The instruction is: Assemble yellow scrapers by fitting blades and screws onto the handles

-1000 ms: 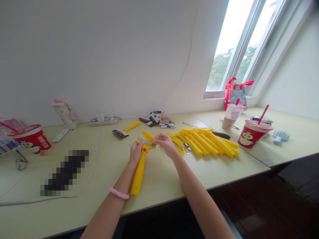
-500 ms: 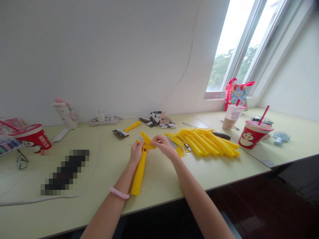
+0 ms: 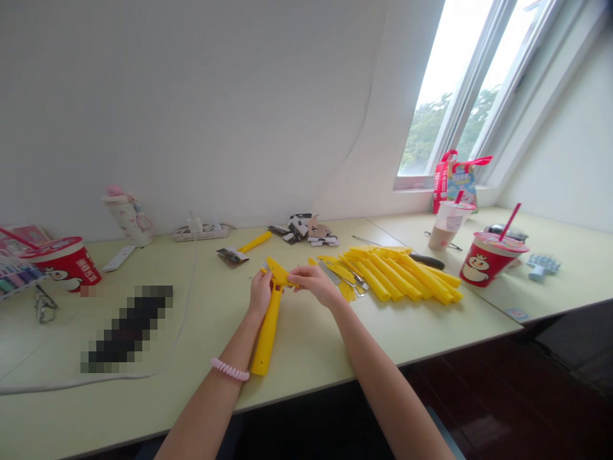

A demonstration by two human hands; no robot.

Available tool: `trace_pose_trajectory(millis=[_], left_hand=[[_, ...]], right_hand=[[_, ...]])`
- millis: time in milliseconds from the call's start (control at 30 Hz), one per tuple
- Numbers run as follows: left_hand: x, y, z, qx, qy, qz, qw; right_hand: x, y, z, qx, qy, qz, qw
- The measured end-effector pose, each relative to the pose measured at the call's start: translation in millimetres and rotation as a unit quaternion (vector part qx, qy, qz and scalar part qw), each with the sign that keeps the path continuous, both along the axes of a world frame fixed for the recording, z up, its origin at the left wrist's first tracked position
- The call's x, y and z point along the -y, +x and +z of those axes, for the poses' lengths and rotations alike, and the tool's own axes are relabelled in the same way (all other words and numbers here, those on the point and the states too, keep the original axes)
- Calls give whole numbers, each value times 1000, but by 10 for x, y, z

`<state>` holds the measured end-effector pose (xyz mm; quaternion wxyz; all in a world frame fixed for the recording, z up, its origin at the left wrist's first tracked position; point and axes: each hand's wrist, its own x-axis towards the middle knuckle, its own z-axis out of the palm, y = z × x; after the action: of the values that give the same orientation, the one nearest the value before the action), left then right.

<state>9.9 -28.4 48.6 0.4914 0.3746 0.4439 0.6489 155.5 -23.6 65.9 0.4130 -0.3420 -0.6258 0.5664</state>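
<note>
My left hand (image 3: 261, 292), with a pink coil band at the wrist, is closed around the head of a yellow plastic scraper (image 3: 268, 332). The scraper's hollow handle slants down toward the table's front edge. A flat yellow cover plate (image 3: 276, 271) lies over the head at an angle, and a bit of metal shows at its far end. The fingertips of my right hand (image 3: 311, 281) pinch the near right end of this plate. Just right of that hand lie loose yellow plates with metal blades (image 3: 342, 275). Beside them is a pile of yellow scraper handles (image 3: 397, 275).
Behind my hands lie a packaged yellow scraper (image 3: 253, 242) and black-and-white cards (image 3: 299, 227). A screwdriver (image 3: 426, 260) sticks out behind the pile. Drink cups (image 3: 488, 262) stand right, another red cup (image 3: 71, 265) left. A power strip (image 3: 204, 231) and bottle (image 3: 128, 214) are by the wall.
The yellow plate has come down lower and flatter onto the scraper head. My right fingers have moved slightly down and left, gripping its end. My left hand holds on as before.
</note>
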Motion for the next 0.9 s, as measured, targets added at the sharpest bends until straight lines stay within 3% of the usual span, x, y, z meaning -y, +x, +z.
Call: trace_pose_trajectory(millis=[533,733,900], left_hand=[[24,12,29,5,-13,-7,1000],[-27,5,-20,60,-28,-26,997],[-41,-83,-25,16,-75,51,996]], right_hand=[[32,-104,20,-6,27,-73,997],[31,-108,6,6,47,-88,995],[-9,-126,-70,29,47,-90,994]])
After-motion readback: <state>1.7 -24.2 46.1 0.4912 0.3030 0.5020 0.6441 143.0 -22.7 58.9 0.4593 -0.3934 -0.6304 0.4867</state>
